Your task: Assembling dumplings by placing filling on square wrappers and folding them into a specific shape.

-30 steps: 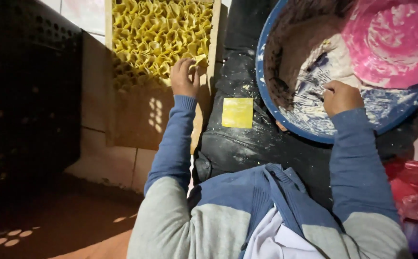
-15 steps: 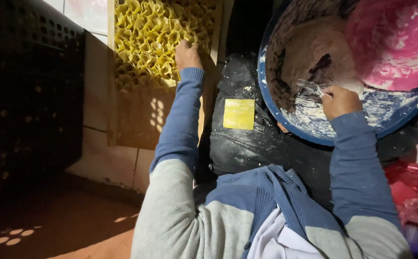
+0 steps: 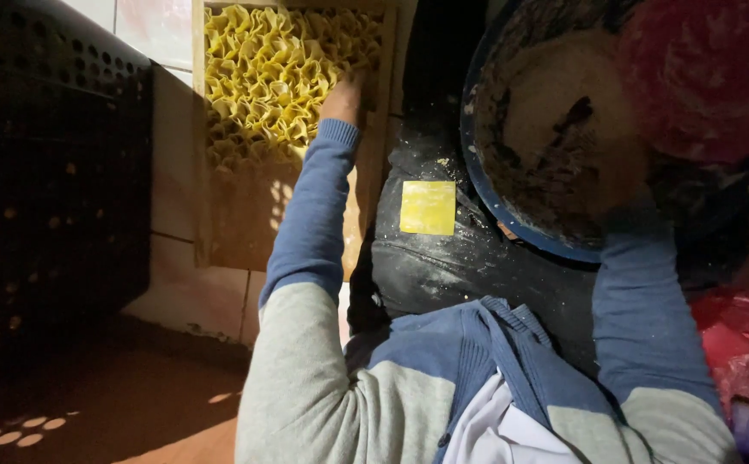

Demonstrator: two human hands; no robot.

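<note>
— On the wooden tray (image 3: 373, 163), what is the left hand (image 3: 343, 99) doing?
— It is reaching up among the folded yellow dumplings (image 3: 263, 77), which are filling the tray's upper part in packed rows. The fingers are lying in shadow at the tray's right edge, so I cannot tell whether the grip is clenched or released.
— And the right hand?
— It is going out of sight into the blue basin (image 3: 486, 193), where brownish filling (image 3: 555, 112) is sitting; only the blue sleeve (image 3: 641, 318) is showing, so I cannot tell its grip either.
— Anything between the two?
— A flat yellow wrapper square (image 3: 428, 207) is lying on the dark, flour-dusted apron (image 3: 460, 266), between tray and basin.
— Around them?
— A pink bowl (image 3: 701, 77) is resting over the basin's right side, and a black perforated crate (image 3: 48, 172) is standing at the left.
</note>
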